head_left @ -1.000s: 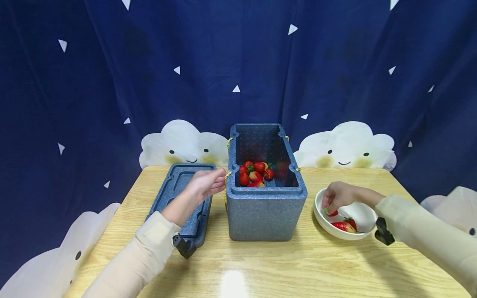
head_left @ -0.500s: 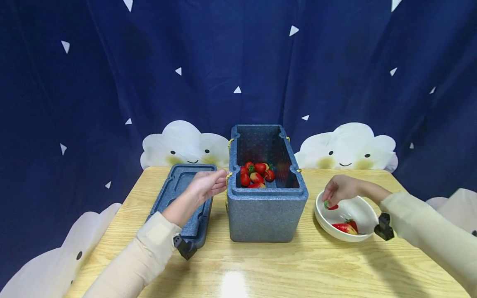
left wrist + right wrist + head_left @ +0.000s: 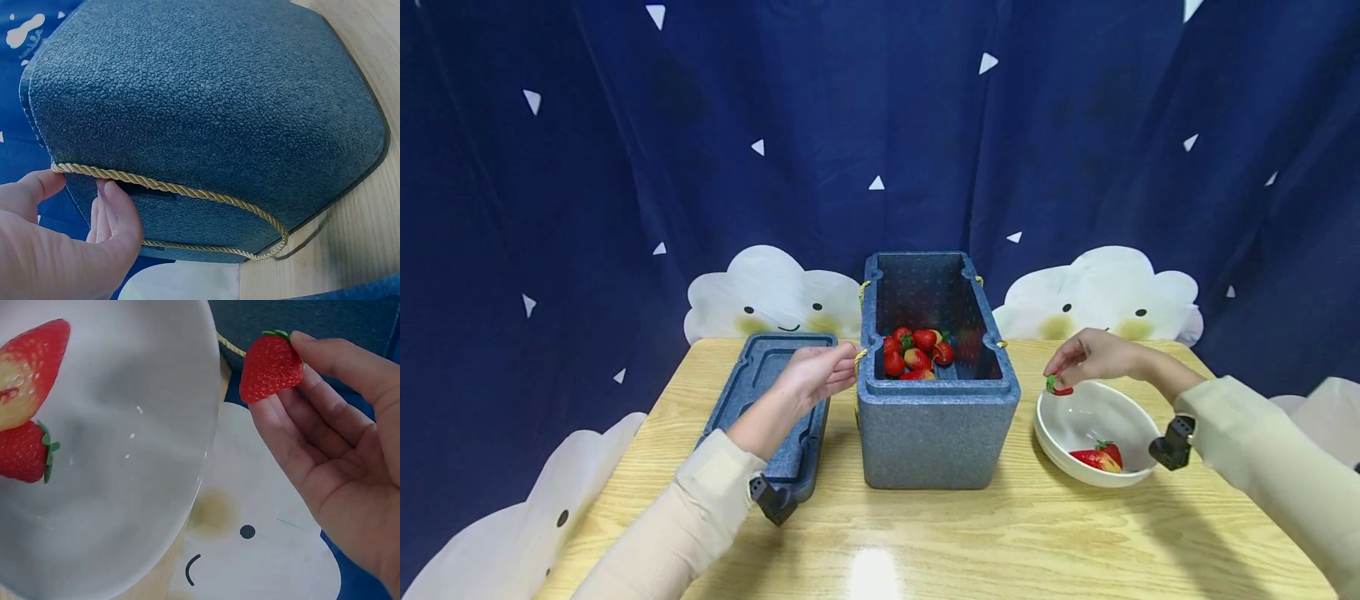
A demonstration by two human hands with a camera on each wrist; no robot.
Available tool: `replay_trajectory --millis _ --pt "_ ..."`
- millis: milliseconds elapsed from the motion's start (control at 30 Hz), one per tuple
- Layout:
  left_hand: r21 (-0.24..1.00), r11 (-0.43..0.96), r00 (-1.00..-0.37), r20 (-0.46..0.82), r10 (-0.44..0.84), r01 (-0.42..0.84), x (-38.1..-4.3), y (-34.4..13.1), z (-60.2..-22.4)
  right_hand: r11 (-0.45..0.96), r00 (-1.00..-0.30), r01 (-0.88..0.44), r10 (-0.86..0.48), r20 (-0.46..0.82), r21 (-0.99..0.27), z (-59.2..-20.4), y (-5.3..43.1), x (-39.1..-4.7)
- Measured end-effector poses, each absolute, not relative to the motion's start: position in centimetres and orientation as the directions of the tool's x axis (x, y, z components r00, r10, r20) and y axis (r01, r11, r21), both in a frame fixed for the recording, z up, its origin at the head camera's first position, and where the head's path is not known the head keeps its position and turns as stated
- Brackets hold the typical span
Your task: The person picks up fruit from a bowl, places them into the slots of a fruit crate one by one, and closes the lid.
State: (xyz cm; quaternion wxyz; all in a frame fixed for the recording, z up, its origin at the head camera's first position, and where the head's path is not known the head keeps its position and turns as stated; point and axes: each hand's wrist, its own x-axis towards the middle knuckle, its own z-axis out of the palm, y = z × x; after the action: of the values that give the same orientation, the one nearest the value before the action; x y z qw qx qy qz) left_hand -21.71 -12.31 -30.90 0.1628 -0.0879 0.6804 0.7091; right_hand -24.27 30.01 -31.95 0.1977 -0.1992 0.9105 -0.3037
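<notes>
Pinching a strawberry (image 3: pixel 270 367) near its leafy top between thumb and fingers of the right hand (image 3: pixel 1093 357), up by the rim of the white bowl (image 3: pixel 1120 412) on the side toward the box. Touching the yellow twisted rope (image 3: pixel 212 195) on the speckled blue box (image 3: pixel 932 442) with the left hand (image 3: pixel 820 373); cannot tell whether gripping or merely bracing. Could lose the strawberry through too light a pinch near the slick-looking leaves, or pop it loose by squeezing too hard on the taper. Could knock it against bowl or box wall by passing too low, and so send it rolling across the wood-grain table (image 3: pixel 940 542). Could scatter the strawberries heaped inside the box (image 3: pixel 917 358) by dropping from high up. Could drag the box askew by tugging the rope, or snag the left wrist camera (image 3: pixel 775 502) on the lid (image 3: pixel 767 360) below.
</notes>
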Motion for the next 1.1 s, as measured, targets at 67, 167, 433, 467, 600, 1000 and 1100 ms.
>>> replay_trajectory --millis 67,167,433,467,600,1000,1100 --pt "0.937 -0.021 -0.932 -0.344 0.113 -0.348 -21.7 -12.3 -30.9 0.73 -0.848 -0.235 -0.477 -0.232 -0.642 -31.8 30.1 -24.4" --pt "0.937 -0.021 -0.932 -0.343 0.116 -0.347 -21.7 -12.3 -31.0 0.714 -0.851 -0.23 -0.477 -0.219 -0.662 -31.7 30.2 -24.6" --pt "0.941 -0.031 -0.936 -0.331 0.117 -0.336 -21.8 -12.2 -31.1 0.667 -0.861 -0.206 -0.471 -0.191 -0.716 -30.7 29.8 -25.0" --pt "0.942 -0.034 -0.938 -0.328 0.115 -0.334 -21.8 -12.2 -31.1 0.663 -0.862 -0.205 -0.47 -0.187 -0.72 -30.5 29.7 -25.0" --pt "0.945 -0.043 -0.941 -0.318 0.113 -0.324 -21.8 -12.2 -31.2 0.657 -0.87 -0.208 -0.462 -0.17 -0.725 -29.8 29.1 -25.4" --pt "0.938 -0.03 -0.935 -0.343 0.09 -0.346 -21.9 -12.2 -31.2 0.634 -0.904 -0.243 -0.423 -0.066 -0.734 -28.1 28.0 -26.7" --pt "0.935 -0.027 -0.933 -0.35 0.085 -0.353 -22.0 -12.2 -31.2 0.61 -0.91 -0.263 -0.415 -0.019 -0.748 -27.8 27.8 -26.9"
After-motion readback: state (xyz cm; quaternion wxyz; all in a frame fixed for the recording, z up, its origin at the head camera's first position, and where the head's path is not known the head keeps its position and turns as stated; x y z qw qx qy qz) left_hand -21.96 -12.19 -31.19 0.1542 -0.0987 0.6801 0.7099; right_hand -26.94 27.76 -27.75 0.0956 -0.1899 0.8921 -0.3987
